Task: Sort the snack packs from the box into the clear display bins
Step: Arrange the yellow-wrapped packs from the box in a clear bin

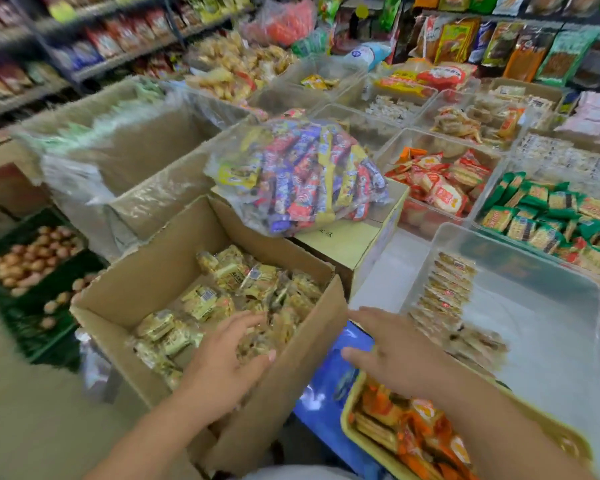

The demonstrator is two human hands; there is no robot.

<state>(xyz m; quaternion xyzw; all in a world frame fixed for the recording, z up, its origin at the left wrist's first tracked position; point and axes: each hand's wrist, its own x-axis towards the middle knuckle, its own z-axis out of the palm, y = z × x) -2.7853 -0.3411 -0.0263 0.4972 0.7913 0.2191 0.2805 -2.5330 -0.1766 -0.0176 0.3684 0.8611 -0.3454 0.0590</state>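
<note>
The snack packs [208, 299], gold-wrapped, lie loose in the open cardboard box [160, 271] at your lower left, filling its bottom. Your left hand [229, 351] is inside the box over the near packs, fingers [248, 320] apart and loosely extended, thumb spread; blur hides whether they touch a pack. Your right hand [395, 348] hovers past the box's right wall, fingers [364, 315] straight and spread, holding nothing. Just to its right stands a clear bin [534, 299] on the counter [381, 265], with one row of packs [447, 292] standing along its left wall. Behind the box, a yellow carton [347, 244] carries a bag of mixed coloured packs [302, 178]. A yellow tray [347, 420] of orange packs [416, 431] sits under your right forearm. Bins of red packs [440, 181] and green packs [548, 216] stand beyond. A green crate of eggs [28, 258] sits left.
</note>
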